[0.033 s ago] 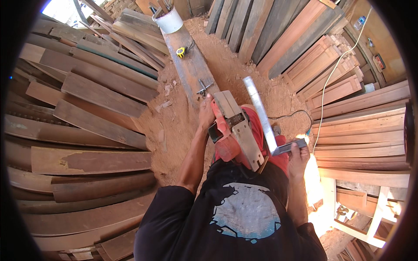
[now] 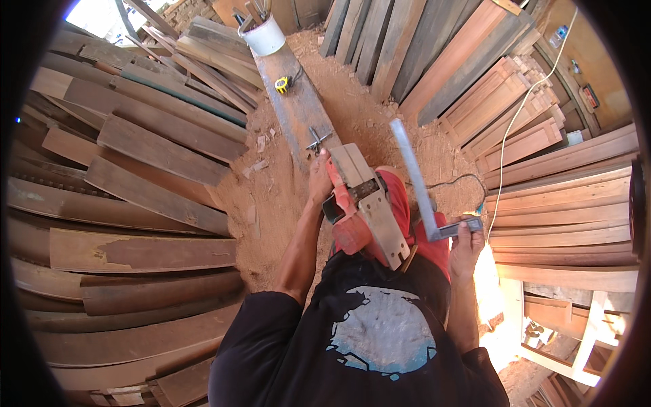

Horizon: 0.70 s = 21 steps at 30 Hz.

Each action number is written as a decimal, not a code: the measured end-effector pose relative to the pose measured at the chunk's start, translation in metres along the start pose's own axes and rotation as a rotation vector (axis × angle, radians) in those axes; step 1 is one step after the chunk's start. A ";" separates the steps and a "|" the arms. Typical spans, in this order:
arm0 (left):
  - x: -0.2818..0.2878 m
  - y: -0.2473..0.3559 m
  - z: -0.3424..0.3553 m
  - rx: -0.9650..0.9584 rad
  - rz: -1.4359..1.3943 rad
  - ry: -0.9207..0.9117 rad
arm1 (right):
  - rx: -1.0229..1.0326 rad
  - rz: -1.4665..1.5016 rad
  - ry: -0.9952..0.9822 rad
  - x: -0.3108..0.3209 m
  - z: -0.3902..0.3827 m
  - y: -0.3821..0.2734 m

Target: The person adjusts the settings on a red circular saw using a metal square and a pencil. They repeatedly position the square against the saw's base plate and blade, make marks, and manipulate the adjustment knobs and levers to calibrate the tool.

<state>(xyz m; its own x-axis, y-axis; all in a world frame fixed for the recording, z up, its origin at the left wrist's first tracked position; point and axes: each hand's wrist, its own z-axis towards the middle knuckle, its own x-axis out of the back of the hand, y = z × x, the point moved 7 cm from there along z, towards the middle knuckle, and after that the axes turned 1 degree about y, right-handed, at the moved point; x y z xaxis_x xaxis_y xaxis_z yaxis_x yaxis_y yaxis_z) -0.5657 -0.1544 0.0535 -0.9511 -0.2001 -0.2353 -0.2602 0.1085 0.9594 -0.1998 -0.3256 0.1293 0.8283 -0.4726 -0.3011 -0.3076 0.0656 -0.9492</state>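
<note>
My left hand (image 2: 321,178) grips the front end of a red electric planer (image 2: 351,233), which lies over my lap with its flat metal sole turned up. The hand's fingers are partly hidden behind the planer body. In my right hand (image 2: 466,249) is a try square (image 2: 415,178), held by its dark stock. Its long pale blade points up and away, beside the planer and apart from it. Just beyond my left hand, a small T-shaped metal tool (image 2: 316,140) rests on a wooden plank (image 2: 296,105).
Farther along the plank sit a yellow tape measure (image 2: 282,85) and a white bucket (image 2: 265,37) of tools. Stacked boards (image 2: 163,146) line the left; more timber (image 2: 563,224) stands right. A pale cord (image 2: 522,108) hangs at right, and sawdust (image 2: 271,237) covers the ground.
The try square has shifted slightly to the right, its blade tip a little lower. The planer has tipped slightly in my left hand.
</note>
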 end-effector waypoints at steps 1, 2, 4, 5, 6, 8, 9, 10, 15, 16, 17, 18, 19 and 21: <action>-0.003 0.007 -0.002 -0.020 -0.004 -0.003 | 0.046 -0.076 -0.024 -0.002 0.005 -0.007; -0.007 0.013 -0.005 -0.040 -0.009 -0.005 | 0.091 -0.153 -0.047 -0.003 0.009 -0.014; -0.018 0.029 -0.010 -0.095 0.053 -0.023 | 0.068 -0.337 -0.084 -0.013 0.015 -0.030; -0.030 0.042 -0.014 -0.130 0.120 -0.039 | 0.062 -0.482 -0.171 -0.021 0.016 -0.028; -0.042 0.050 -0.020 -0.075 0.111 -0.051 | 0.054 -0.629 -0.260 -0.026 0.019 -0.022; -0.059 0.059 -0.032 0.054 -0.060 -0.071 | 0.055 -0.713 -0.377 -0.040 0.014 -0.009; -0.066 0.065 -0.036 0.044 -0.057 -0.082 | 0.062 -0.655 -0.396 -0.048 0.009 -0.002; -0.070 0.071 -0.041 0.033 -0.051 -0.088 | 0.067 -0.593 -0.421 -0.054 0.006 0.006; -0.063 0.108 -0.073 -0.084 0.091 -0.067 | 0.020 -0.381 -0.691 -0.083 0.002 0.033; -0.037 0.102 -0.078 -0.110 0.122 0.006 | 0.004 -0.401 -0.787 -0.095 -0.008 0.025; -0.037 0.118 -0.094 -0.137 0.101 0.063 | -0.009 -0.436 -0.860 -0.101 -0.013 0.016; -0.035 0.137 -0.111 -0.165 0.080 0.121 | 0.073 -0.433 -0.890 -0.110 -0.017 0.003; -0.016 0.146 -0.129 -0.188 0.045 0.169 | 0.094 -0.422 -0.963 -0.122 -0.023 -0.004; 0.010 0.165 -0.161 -0.257 -0.068 0.329 | 0.035 -0.444 -1.080 -0.144 -0.039 -0.031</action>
<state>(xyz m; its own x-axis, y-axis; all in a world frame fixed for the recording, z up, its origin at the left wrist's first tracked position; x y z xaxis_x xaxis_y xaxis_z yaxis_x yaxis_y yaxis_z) -0.5912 -0.2952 0.2342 -0.8183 -0.5033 -0.2776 -0.2312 -0.1539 0.9606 -0.3280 -0.2942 0.2061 0.8328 0.5320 0.1533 0.1083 0.1149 -0.9875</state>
